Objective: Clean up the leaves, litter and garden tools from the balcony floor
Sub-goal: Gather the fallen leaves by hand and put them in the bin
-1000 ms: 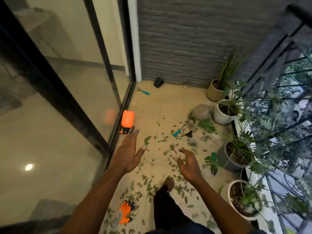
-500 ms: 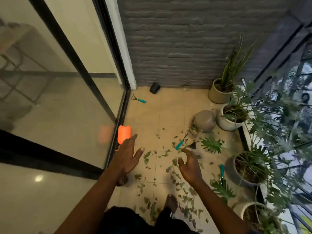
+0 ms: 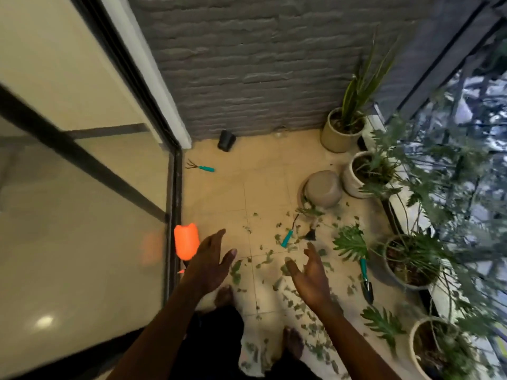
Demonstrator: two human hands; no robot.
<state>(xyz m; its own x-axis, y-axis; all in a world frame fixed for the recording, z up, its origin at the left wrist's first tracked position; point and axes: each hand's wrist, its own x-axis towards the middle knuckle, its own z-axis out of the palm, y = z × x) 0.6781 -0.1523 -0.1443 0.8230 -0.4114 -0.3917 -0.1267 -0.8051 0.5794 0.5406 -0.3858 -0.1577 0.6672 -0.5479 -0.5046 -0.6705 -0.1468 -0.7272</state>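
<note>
Green leaf scraps (image 3: 267,257) lie scattered over the tan tiled floor. My left hand (image 3: 210,263) hovers open, fingers straight, just right of an orange spray bottle (image 3: 186,241) by the glass door track. My right hand (image 3: 310,275) is open too, palm turned inward, above the leaves. Beyond it lie a teal-handled hand tool (image 3: 288,237) and a small black scoop (image 3: 310,234). A teal-handled trowel (image 3: 366,278) rests beside a grey pot. A teal-handled hand rake (image 3: 201,167) lies far back near the door. Neither hand holds anything.
A tipped grey pot (image 3: 322,187) lies mid-floor. Potted plants (image 3: 340,130) line the right side along the railing. A small black pot (image 3: 226,139) sits against the grey brick wall. The glass sliding door (image 3: 90,204) bounds the left. My bare feet (image 3: 223,296) stand on the tiles.
I have stepped forward along the balcony; the orange gloves have dropped out of view behind. Both hands stay open and empty, and the right hand has turned palm inward.
</note>
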